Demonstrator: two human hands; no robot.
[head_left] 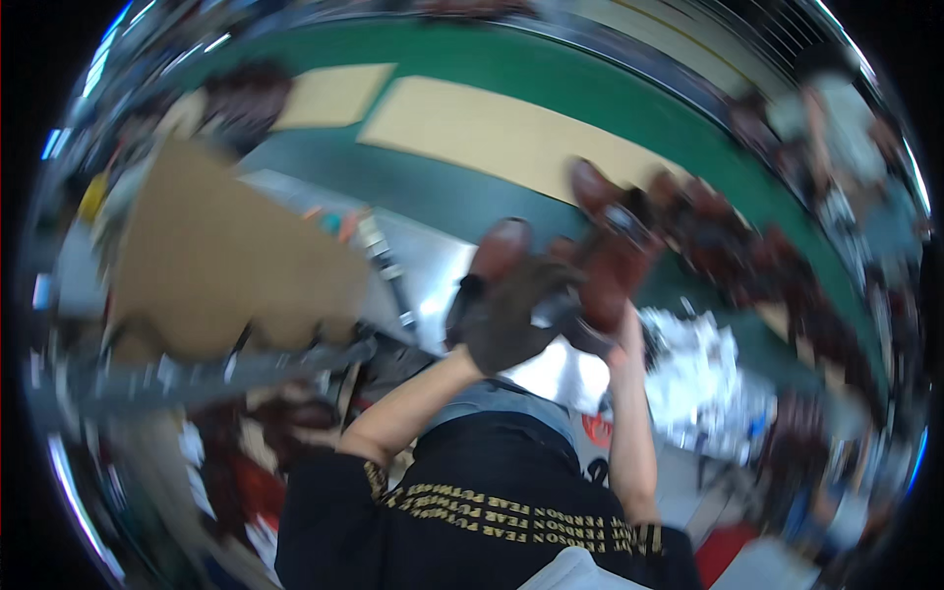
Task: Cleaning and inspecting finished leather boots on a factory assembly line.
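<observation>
A glossy reddish-brown shoe (612, 277) is held up over the metal worktop (447, 261), its heel end toward me. Under it my right hand (612, 344) grips the shoe, with the fingers mostly hidden behind it. Just left of the shoe is my left hand (513, 317) in a dark brown glove, its fingers curving toward the shoe. Motion blur hides whether those fingers touch it. Beyond the glove, another brown shoe (501, 248) rests on the worktop. One more shoe (592, 185) stands farther back, beside the held one.
A green conveyor belt (472, 54) with pale yellow boards (482, 123) runs along the back. Many brown shoes (757, 256) line the right side. A brown cardboard sheet (226, 261) stands at left, and crumpled white wrapping (693, 369) lies at right. A person (841, 128) is at far right.
</observation>
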